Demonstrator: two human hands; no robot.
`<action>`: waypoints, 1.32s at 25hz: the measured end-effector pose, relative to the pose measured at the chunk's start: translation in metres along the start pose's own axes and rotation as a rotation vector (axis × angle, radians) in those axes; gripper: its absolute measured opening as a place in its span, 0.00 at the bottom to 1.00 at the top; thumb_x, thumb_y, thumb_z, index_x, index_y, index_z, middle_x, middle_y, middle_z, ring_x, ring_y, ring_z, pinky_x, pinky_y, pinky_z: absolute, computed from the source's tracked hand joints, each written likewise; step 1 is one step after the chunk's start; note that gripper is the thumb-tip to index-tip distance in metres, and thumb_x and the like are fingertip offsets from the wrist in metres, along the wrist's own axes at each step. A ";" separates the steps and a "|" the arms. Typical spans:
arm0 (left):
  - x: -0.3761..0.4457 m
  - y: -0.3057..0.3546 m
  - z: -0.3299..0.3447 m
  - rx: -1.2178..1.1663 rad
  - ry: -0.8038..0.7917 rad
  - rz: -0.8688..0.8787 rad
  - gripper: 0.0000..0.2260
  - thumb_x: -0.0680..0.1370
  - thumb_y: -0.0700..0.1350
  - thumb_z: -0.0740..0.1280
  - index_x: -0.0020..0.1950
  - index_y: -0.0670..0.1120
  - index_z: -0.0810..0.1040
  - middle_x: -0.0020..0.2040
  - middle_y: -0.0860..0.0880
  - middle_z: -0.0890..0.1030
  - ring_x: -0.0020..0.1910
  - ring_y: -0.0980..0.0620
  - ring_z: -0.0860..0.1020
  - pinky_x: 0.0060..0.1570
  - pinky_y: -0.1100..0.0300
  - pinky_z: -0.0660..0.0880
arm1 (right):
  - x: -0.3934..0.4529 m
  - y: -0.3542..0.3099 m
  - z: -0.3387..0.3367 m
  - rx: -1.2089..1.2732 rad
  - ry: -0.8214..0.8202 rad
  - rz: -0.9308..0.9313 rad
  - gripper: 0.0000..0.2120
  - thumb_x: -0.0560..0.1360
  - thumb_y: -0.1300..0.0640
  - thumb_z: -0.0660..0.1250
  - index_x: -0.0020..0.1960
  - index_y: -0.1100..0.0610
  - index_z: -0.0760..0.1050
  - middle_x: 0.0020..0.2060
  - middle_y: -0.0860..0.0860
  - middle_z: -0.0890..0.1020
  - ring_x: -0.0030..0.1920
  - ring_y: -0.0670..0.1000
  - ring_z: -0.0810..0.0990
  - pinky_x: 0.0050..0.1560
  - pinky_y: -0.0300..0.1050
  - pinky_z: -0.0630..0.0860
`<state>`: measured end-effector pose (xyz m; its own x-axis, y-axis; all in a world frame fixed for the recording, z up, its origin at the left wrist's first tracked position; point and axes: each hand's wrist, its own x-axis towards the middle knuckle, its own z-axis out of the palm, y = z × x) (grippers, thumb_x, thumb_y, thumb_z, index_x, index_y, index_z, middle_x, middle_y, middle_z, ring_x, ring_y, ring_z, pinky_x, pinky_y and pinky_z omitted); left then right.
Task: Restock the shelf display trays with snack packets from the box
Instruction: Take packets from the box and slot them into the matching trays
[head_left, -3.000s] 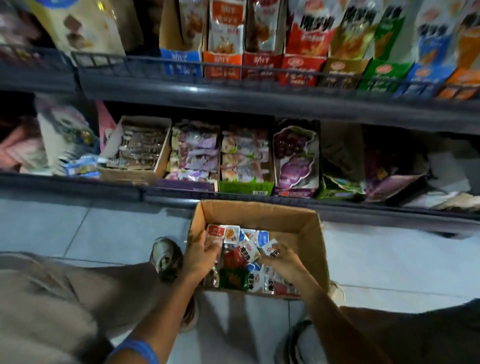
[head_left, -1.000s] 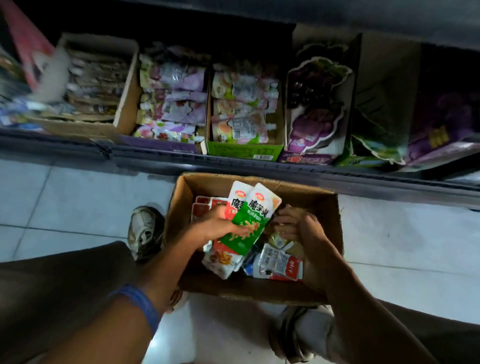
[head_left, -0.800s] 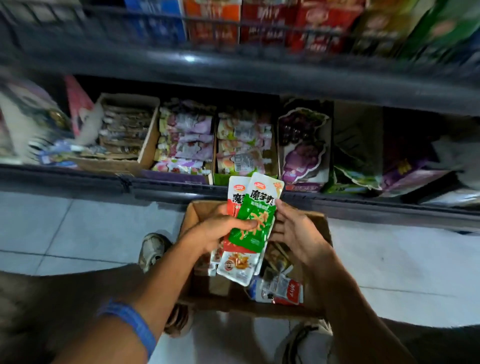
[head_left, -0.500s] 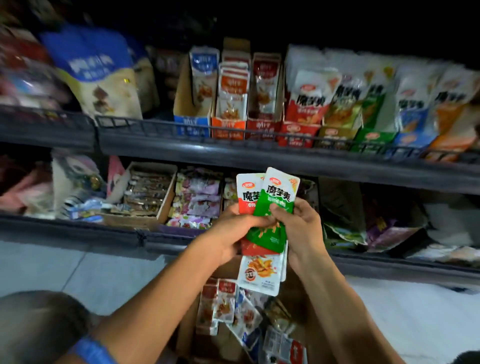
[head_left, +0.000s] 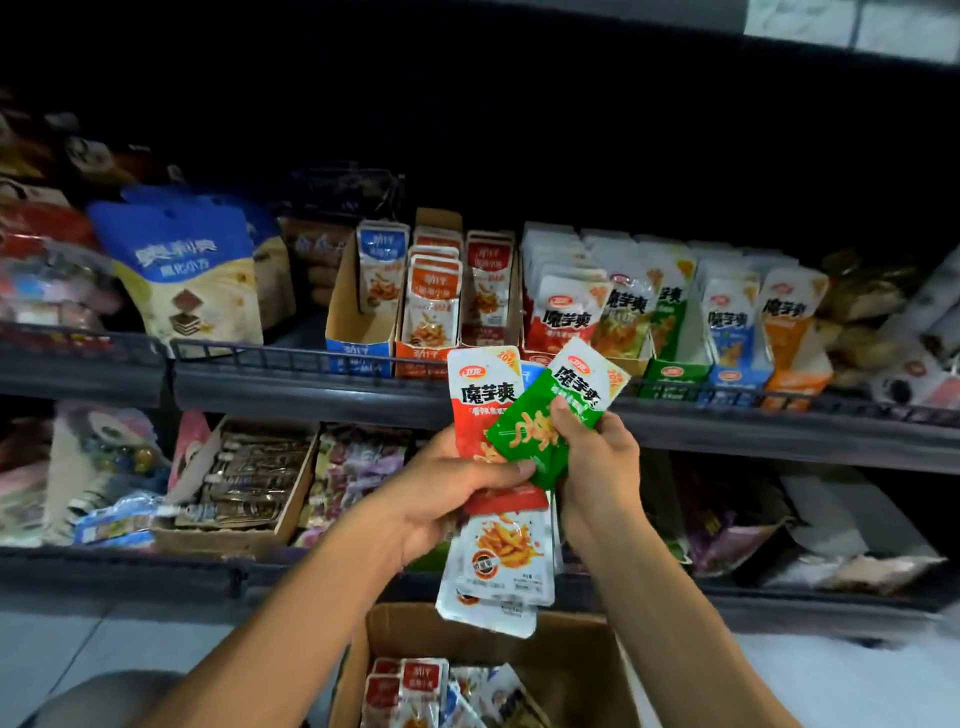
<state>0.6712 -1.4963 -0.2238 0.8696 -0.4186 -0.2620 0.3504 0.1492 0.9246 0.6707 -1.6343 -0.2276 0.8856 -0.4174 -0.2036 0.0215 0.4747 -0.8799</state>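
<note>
Shelf (head_left: 311, 387) across the whole view, dark metal with a wire rail, taken as the landmark for everything else. Standing on it: row of display trays (head_left: 431, 358) packed with upright snack packets, blue, orange and red ones toward the middle, green, blue and orange ones further right. Left of those on the same shelf, big blue-and-cream bag (head_left: 182, 275). Under the shelf, lower tier with a brown tray of dark bars (head_left: 244, 478) and a heap of purple-ish packets (head_left: 358, 467) just beside it. Down below and in front of the shelf, on the floor: cardboard box (head_left: 571, 670), open, more packets (head_left: 421, 686) lying loose inside.

Held up in front of the shelf edge, about level with the trays: small fan of packets. Left hand (head_left: 441, 499) clamped round the bunch, thumb over the front, red packet (head_left: 480, 405) sticking up and an upside-down white packet (head_left: 498, 566) hanging out underneath. Right hand (head_left: 597, 467) pinching the green packet (head_left: 550, 421), tilted right, overlapping the red one. Sliver of a blue one peeking between them, hard to tell more.
</note>
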 end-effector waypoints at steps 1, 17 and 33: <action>0.002 0.002 0.003 -0.028 -0.005 0.001 0.16 0.73 0.32 0.72 0.57 0.46 0.79 0.46 0.46 0.87 0.41 0.50 0.86 0.38 0.57 0.82 | 0.003 -0.006 -0.006 -0.045 -0.007 -0.019 0.09 0.76 0.62 0.69 0.55 0.61 0.76 0.47 0.57 0.86 0.46 0.57 0.86 0.48 0.56 0.82; 0.036 0.026 0.029 -0.251 0.135 0.117 0.20 0.66 0.37 0.74 0.57 0.46 0.79 0.47 0.46 0.87 0.45 0.47 0.86 0.48 0.50 0.80 | 0.126 -0.169 -0.048 -0.840 0.228 -0.660 0.05 0.78 0.62 0.63 0.53 0.58 0.76 0.41 0.53 0.79 0.40 0.48 0.77 0.43 0.41 0.78; 0.042 0.025 0.024 -0.223 0.166 0.116 0.21 0.66 0.38 0.75 0.58 0.45 0.79 0.49 0.45 0.87 0.46 0.45 0.86 0.48 0.49 0.81 | 0.153 -0.137 -0.051 -1.317 0.241 -0.575 0.12 0.74 0.63 0.66 0.57 0.62 0.78 0.41 0.57 0.80 0.40 0.57 0.79 0.43 0.49 0.79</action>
<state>0.7082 -1.5313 -0.2056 0.9467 -0.2381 -0.2169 0.2975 0.3881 0.8723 0.7791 -1.8027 -0.1604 0.8007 -0.4815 0.3564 -0.2108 -0.7833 -0.5848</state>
